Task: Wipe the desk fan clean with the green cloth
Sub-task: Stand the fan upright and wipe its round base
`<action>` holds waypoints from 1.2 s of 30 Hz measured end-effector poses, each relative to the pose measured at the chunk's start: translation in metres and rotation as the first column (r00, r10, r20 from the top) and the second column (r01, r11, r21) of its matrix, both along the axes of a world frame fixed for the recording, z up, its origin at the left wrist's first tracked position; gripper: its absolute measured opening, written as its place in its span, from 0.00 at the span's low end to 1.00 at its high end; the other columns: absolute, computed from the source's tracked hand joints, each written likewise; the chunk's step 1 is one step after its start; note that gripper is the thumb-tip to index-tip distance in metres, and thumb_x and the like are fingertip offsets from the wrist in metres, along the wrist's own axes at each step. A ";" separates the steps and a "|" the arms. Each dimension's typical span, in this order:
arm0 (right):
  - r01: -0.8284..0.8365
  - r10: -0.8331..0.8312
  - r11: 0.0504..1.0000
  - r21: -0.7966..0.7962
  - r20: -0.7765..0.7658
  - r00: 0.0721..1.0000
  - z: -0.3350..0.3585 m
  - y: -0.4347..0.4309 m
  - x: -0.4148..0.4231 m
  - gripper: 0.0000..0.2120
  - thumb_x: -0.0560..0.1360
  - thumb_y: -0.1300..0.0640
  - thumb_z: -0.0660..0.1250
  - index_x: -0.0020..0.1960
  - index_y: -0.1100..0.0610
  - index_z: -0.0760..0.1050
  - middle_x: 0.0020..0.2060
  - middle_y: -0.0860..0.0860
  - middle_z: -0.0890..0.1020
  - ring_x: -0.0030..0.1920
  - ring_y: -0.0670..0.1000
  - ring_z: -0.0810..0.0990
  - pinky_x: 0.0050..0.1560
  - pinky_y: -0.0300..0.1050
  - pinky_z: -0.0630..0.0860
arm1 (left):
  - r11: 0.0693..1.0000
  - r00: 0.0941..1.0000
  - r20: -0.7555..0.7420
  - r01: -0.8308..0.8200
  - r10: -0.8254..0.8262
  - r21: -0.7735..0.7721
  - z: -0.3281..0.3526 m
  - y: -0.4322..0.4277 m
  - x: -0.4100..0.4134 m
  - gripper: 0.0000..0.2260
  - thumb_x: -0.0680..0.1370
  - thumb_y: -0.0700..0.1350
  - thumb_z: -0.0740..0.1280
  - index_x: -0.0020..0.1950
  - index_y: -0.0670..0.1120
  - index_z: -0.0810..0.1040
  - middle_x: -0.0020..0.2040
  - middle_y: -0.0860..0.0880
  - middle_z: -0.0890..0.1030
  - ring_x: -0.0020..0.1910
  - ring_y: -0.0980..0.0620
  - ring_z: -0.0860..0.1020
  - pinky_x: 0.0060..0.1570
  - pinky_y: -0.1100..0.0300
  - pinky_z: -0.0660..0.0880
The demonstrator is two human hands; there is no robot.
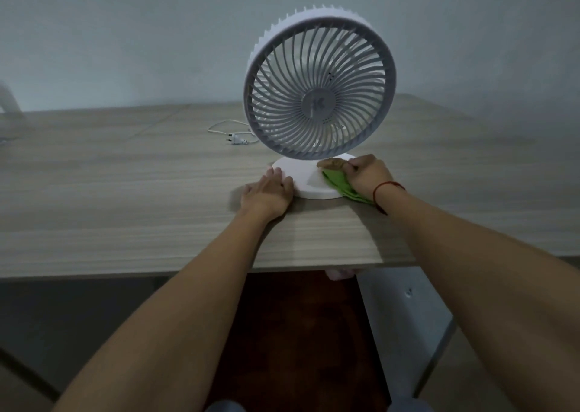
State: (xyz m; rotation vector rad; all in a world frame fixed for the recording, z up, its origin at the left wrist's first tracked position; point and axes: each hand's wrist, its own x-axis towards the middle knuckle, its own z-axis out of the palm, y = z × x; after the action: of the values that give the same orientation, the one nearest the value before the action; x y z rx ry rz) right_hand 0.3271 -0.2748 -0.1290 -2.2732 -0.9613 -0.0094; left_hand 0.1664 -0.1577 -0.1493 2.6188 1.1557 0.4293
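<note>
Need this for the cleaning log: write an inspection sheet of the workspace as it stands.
Surface: grey wood-grain desk top, mostly bare.
Job's things: white round-grille desk fan upright on its round white base; crumpled green cloth pressed on the base's right side.
Clutter: nothing seen on the desk; a pale object at the far left edge is too blurred to tell.
Grips: left hand flat against the base's left rim; right hand closed on the cloth.
Cables: white power cord with unplugged plug lying loose left of the fan.
Surroundings: plain pale wall behind; dark floor below.
</note>
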 end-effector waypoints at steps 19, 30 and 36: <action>-0.089 0.091 0.996 -0.017 0.157 0.984 -0.006 0.026 -0.048 0.17 0.78 0.50 0.55 0.50 0.55 0.81 0.53 0.58 0.83 0.54 0.60 0.79 0.57 0.49 0.73 | 0.999 1.000 0.012 -0.003 0.004 -0.032 0.000 -0.004 0.002 0.23 0.82 0.53 0.44 0.72 0.43 0.62 0.75 0.44 0.64 0.72 0.42 0.67 0.71 0.42 0.59; -0.145 0.197 0.920 0.364 -0.108 0.975 -0.001 -0.036 -0.053 0.17 0.78 0.56 0.60 0.64 0.56 0.77 0.64 0.53 0.79 0.66 0.53 0.75 0.70 0.49 0.69 | 0.965 0.813 0.520 -0.227 0.264 -0.135 0.004 -0.025 -0.015 0.18 0.79 0.52 0.59 0.61 0.42 0.78 0.60 0.39 0.80 0.60 0.39 0.77 0.56 0.53 0.72; 0.206 -0.204 0.979 -0.009 -0.166 0.965 0.000 -0.044 -0.060 0.31 0.69 0.35 0.62 0.59 0.58 0.76 0.58 0.58 0.80 0.60 0.62 0.77 0.62 0.54 0.72 | 0.954 0.931 0.316 -0.093 0.184 -0.284 0.019 -0.055 -0.010 0.25 0.72 0.60 0.68 0.55 0.40 0.75 0.57 0.39 0.81 0.58 0.39 0.79 0.56 0.51 0.77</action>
State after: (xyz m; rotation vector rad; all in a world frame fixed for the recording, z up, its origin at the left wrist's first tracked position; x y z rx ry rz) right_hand 0.2667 -0.3184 -0.1286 -2.3146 -0.6358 0.0855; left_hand 0.1564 -0.2127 -0.1307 2.1372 1.1908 0.6739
